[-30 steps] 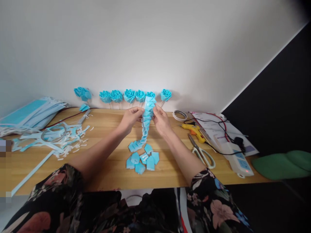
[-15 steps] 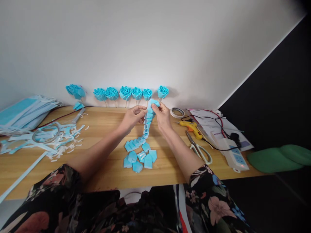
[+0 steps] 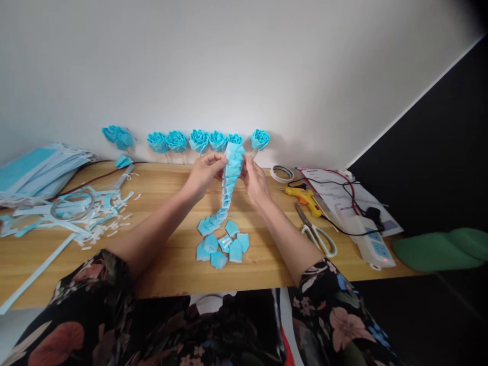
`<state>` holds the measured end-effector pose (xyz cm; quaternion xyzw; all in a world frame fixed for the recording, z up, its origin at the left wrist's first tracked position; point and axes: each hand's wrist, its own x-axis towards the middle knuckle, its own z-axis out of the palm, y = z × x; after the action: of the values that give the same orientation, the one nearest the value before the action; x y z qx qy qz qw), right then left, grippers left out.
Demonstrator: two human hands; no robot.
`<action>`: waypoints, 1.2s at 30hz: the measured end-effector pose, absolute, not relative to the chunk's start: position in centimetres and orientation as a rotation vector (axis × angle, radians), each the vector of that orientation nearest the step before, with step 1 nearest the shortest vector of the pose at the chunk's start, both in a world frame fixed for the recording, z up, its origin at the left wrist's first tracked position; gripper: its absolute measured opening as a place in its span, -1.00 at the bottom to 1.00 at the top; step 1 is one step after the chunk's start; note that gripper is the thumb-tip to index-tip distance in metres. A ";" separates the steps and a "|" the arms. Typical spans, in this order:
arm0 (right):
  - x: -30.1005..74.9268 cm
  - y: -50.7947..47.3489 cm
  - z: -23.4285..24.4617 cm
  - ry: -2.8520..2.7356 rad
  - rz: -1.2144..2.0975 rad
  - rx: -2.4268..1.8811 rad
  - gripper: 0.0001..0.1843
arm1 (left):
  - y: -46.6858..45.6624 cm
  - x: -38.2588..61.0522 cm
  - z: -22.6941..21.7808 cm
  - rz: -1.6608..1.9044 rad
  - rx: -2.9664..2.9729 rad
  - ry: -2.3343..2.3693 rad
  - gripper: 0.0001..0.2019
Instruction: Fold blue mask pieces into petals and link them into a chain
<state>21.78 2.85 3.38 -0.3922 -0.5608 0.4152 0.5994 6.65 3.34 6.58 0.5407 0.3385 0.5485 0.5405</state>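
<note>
Head view: left hand [image 3: 206,173], right hand [image 3: 255,180] pinching opposite edges of blue folded-fabric strip [image 3: 231,176], about equally near. Strip's smack between 'em, top lifted toward bench [image 3: 163,274] back edge, long axis dropping toward front edge, tail curling left.

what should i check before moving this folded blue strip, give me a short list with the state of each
1. Left hand on the folded strip: ok, fingers at its left edge near the top.
2. Right hand on it: ok, fingers at the right edge.
3. Lower end of the strip free of the loose blue pieces: cannot tell, they lie very close.
4. Scissors clear of the strip: ok, they lie right of the right forearm.
5. Glue gun cool: cannot tell; a red light shows on the power strip.
</note>
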 end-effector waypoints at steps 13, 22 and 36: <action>21.7 1.8 4.1 -1.338 0.626 -1.021 -0.53 | 2.9 6.2 7.6 1.183 1.298 0.720 -0.67; 21.6 1.6 4.5 -1.293 0.644 -0.927 -0.49 | 3.0 5.8 7.7 1.125 1.467 0.785 -0.73; 21.4 1.1 4.6 -1.428 0.756 -0.883 -0.56 | 2.9 5.4 8.6 1.289 1.258 0.674 -0.73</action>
<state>21.43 1.06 4.58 -0.3817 -0.6173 0.3266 0.6055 5.38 2.87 8.59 0.5363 0.2875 0.5497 0.5724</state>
